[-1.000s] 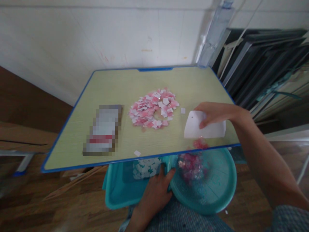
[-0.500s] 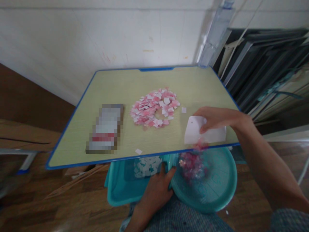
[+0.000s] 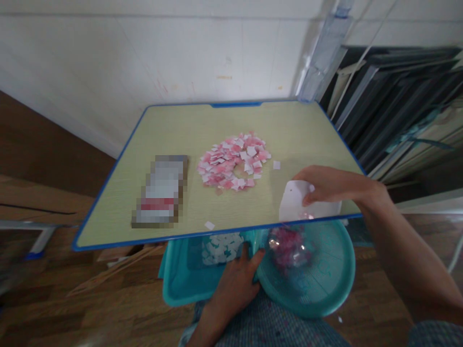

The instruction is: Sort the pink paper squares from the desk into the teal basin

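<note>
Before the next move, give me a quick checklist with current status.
1. Right hand has hold of the white scraper: ok.
2. Round basket below the scraper, at the near edge of the table: ok.
3. Left hand firmly gripping the basket rim: cannot tell; it is at the rim, beside the rectangular tray, but its grip is partly hidden.
4. Pink-and-white pile clear of the scraper: ok, there is a gap between them.
5. No stray pieces near the front edge: not ok, a white square lies there, left of the scraper.
</note>
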Available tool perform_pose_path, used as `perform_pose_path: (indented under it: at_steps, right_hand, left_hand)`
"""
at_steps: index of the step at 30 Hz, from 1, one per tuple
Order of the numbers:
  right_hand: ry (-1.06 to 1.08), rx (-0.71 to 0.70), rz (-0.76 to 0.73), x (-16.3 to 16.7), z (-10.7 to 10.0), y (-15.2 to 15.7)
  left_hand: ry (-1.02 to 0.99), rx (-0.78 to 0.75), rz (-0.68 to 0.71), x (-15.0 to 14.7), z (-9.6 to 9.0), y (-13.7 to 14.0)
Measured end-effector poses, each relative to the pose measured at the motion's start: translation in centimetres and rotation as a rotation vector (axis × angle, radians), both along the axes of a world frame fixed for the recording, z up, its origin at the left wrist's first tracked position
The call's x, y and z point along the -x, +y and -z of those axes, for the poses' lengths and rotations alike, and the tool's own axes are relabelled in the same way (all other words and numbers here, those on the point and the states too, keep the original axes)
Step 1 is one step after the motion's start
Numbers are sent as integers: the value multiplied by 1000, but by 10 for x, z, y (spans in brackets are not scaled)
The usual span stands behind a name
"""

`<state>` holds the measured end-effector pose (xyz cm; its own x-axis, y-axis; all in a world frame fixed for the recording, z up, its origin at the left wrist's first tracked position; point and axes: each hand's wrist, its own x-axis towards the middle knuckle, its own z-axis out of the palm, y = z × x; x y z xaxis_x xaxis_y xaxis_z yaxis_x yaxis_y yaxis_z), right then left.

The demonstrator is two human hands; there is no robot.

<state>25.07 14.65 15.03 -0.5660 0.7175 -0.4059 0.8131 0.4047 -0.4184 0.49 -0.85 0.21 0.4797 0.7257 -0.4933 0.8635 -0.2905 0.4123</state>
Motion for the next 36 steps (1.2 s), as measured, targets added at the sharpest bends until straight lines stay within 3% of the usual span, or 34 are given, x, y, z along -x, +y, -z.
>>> perform_pose_path:
  at_steps: [4, 10, 19, 27, 36]
  right_hand:
    - [-44, -81, -16, -4, 1, -11]
    - [-170, -338, -40, -9, 2, -41]
    - [-146, -233, -32, -8, -9, -69]
    - [-147, -240, 24, -21, -16, -57]
    - [-448, -622, 112, -10, -16, -2]
  left_hand:
    - [10, -15, 8, 0, 2, -1]
    - [-9, -20, 0, 1, 7, -2]
    - [-40, -21, 11, 1, 6, -1]
    - [-49, -3, 2, 0, 3, 0]
    - [-46, 9, -13, -1, 4, -1]
